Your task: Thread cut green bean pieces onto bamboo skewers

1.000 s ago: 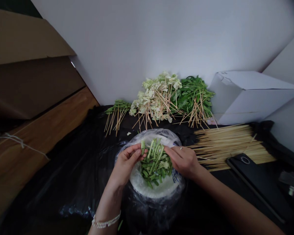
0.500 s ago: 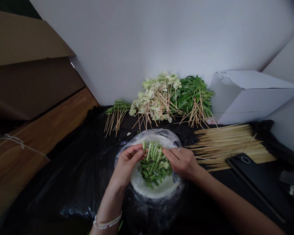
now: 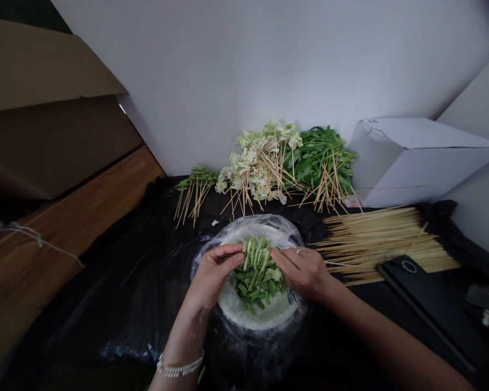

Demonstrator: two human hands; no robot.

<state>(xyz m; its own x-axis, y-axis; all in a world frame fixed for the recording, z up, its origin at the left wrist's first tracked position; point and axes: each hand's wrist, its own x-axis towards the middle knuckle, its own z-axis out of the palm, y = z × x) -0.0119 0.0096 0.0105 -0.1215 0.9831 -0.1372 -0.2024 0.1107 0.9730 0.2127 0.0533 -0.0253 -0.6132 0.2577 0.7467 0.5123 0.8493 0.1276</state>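
A white bowl [image 3: 264, 317] lined with clear plastic stands on the black sheet in front of me and holds a heap of cut green stems [image 3: 257, 276]. My left hand [image 3: 212, 271] sits at the heap's left side, its fingertips pinching the ends of a few upright stems. At the heap's right side my right hand [image 3: 303, 270], with a ring on one finger, presses its fingers against the same stems. Both hands gather the bundle between them. A bead bracelet circles my left wrist.
Loose bamboo skewers [image 3: 385, 241] lie in a pile to the right. Skewered green stems [image 3: 193, 187], pale cabbage [image 3: 261, 163] and leafy greens [image 3: 321, 160] lie along the white wall. A white box [image 3: 415, 160] stands right, a black flat object [image 3: 427, 304] near right, cardboard [image 3: 44, 108] left.
My hands have drawn a little closer together around the stems; the left fingertips have shifted right onto the bundle. Nothing else has moved.
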